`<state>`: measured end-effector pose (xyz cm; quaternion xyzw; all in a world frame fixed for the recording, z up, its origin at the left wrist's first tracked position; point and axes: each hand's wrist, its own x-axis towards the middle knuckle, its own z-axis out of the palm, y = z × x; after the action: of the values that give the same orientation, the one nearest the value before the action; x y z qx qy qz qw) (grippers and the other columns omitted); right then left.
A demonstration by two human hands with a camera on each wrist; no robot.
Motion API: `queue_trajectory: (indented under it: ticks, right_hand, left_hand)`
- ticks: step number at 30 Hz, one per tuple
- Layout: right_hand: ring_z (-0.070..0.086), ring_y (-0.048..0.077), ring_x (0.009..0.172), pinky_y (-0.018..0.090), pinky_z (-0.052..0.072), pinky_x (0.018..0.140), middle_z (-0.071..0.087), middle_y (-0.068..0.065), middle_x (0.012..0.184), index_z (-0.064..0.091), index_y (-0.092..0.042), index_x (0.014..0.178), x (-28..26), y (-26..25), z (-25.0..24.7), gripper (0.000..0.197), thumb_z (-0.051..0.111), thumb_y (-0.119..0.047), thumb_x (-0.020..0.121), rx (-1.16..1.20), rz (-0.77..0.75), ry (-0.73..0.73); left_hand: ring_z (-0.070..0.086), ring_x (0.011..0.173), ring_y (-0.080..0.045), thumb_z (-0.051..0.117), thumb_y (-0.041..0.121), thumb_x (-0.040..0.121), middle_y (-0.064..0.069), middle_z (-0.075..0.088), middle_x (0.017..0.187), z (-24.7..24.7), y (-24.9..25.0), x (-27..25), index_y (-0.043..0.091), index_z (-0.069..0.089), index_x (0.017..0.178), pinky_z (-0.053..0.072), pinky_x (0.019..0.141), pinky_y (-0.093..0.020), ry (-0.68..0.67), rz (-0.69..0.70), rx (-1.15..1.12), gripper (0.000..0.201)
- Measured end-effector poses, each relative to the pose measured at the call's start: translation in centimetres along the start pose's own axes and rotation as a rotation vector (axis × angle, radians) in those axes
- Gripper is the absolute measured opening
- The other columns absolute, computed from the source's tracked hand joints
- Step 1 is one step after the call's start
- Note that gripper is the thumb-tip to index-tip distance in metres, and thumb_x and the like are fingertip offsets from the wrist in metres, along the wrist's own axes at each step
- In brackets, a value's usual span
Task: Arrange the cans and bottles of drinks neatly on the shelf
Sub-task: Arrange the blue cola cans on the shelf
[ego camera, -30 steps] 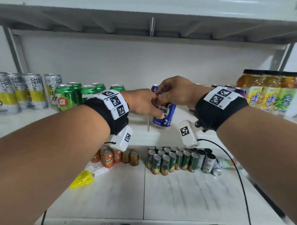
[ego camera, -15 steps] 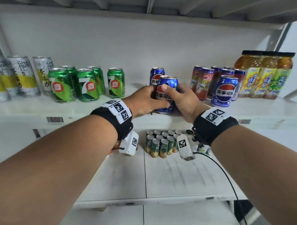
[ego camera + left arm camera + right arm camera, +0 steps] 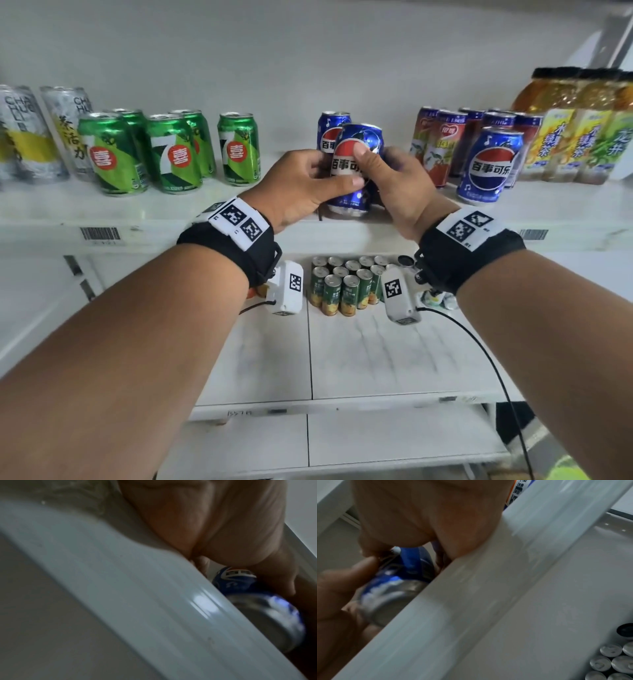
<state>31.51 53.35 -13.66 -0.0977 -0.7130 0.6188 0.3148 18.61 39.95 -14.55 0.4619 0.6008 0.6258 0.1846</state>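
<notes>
Blue can (image 3: 356,164) tilted since earlier, both hands gripping, above shelf (image 3: 171,219)

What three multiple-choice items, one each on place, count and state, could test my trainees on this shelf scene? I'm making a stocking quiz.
1. Where is the blue can that both hands grip?
A. in front of another blue can
B. among the green cans
C. on the lower shelf

2. How many green cans stand on the upper shelf?
A. two
B. five
C. eight

3. How is the gripped can held?
A. left hand alone
B. both hands, right hand included
C. untouched

Key: 1 A, a second blue can shows behind it; 2 B, five green tops show; 3 B, both thumbs press its label.
</notes>
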Motion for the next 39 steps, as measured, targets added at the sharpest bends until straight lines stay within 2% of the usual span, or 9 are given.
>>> queue_trajectory:
  ticks: [5,9,14,17,21,24,27,31,39]
  right_hand:
    - [0.077,0.040,0.101,0.058,0.061,0.090,0.078,0.022,0.107,0.071,0.001,0.116,0.3,-0.3,-0.3,0.057,0.064,-0.053,0.100,0.032,0.090,-0.055]
    - [0.065,0.049,0.099,0.057,0.059,0.093,0.064,0.040,0.117,0.058,0.014,0.125,0.4,-0.3,-0.6,0.075,0.068,-0.054,0.094,0.073,0.114,-0.133]
    - [0.052,0.037,0.094,0.052,0.053,0.089,0.060,0.025,0.104,0.068,-0.004,0.116,0.7,-0.1,-1.0,0.051,0.076,-0.043,0.084,0.074,0.136,-0.189]
    - [0.052,0.037,0.094,0.046,0.053,0.084,0.064,0.029,0.105,0.068,-0.004,0.123,1.0,0.2,-1.0,0.053,0.081,-0.033,0.081,0.056,0.119,-0.217]
    - [0.063,0.043,0.103,0.066,0.046,0.106,0.067,0.033,0.127,0.064,-0.003,0.131,1.2,0.5,-1.1,0.059,0.084,-0.019,0.077,0.053,0.099,-0.241]
    - [0.068,0.038,0.103,0.061,0.056,0.098,0.070,0.027,0.125,0.063,-0.006,0.133,1.2,0.4,-1.2,0.059,0.081,-0.017,0.077,0.022,0.063,-0.197]
    - [0.073,0.025,0.092,0.040,0.061,0.076,0.073,0.017,0.115,0.062,-0.008,0.135,1.1,0.4,-1.1,0.052,0.073,-0.023,0.087,0.061,0.010,-0.117]
    - [0.073,0.031,0.113,0.049,0.060,0.098,0.073,0.015,0.125,0.058,-0.009,0.139,0.8,0.6,-1.0,0.040,0.067,-0.024,0.103,0.074,-0.077,-0.061]
    - [0.067,0.027,0.122,0.048,0.051,0.111,0.071,0.013,0.128,0.055,-0.007,0.135,0.8,1.0,-1.1,0.058,0.083,0.001,0.084,-0.094,-0.197,-0.115]
  left_hand:
    - [0.080,0.088,-0.032,0.078,0.044,0.096,-0.019,0.081,0.096,-0.1,0.3,0.1,0.001,0.079,0.102,0.066,0.081,-0.044,0.056,-0.026,0.064,0.044]
    - [0.080,0.080,-0.037,0.072,0.055,0.097,-0.026,0.079,0.094,-0.2,0.3,0.5,-0.007,0.075,0.109,0.064,0.060,-0.037,0.112,-0.064,0.001,0.063]
    - [0.080,0.079,-0.029,0.065,0.059,0.101,-0.019,0.081,0.092,-0.2,0.1,1.4,0.000,0.077,0.107,0.064,0.061,-0.035,0.140,-0.107,0.031,0.061]
    - [0.081,0.081,-0.030,0.065,0.059,0.101,-0.019,0.081,0.091,-0.2,-0.1,1.7,0.000,0.077,0.105,0.064,0.063,-0.036,0.150,-0.111,0.043,0.060]
    - [0.078,0.095,-0.045,0.070,0.054,0.099,-0.029,0.078,0.099,-0.1,0.0,1.7,-0.009,0.074,0.108,0.067,0.079,-0.055,0.154,-0.085,0.054,0.065]
    - [0.075,0.100,-0.048,0.074,0.051,0.097,-0.035,0.075,0.105,-0.2,0.0,1.5,-0.013,0.072,0.109,0.059,0.096,-0.064,0.153,-0.035,0.116,0.065]
    - [0.077,0.104,-0.038,0.079,0.030,0.098,-0.024,0.079,0.107,-0.1,0.1,1.2,-0.003,0.074,0.110,0.063,0.095,-0.050,0.152,0.010,0.099,0.035]
    - [0.076,0.112,-0.027,0.087,0.011,0.087,-0.014,0.078,0.116,0.0,0.2,0.4,0.003,0.070,0.124,0.061,0.099,-0.035,0.117,0.073,0.137,0.041]
    - [0.070,0.107,-0.008,0.093,0.000,0.074,0.002,0.073,0.120,0.0,-0.3,0.7,0.012,0.063,0.131,0.055,0.093,-0.015,0.158,0.193,0.405,0.065]
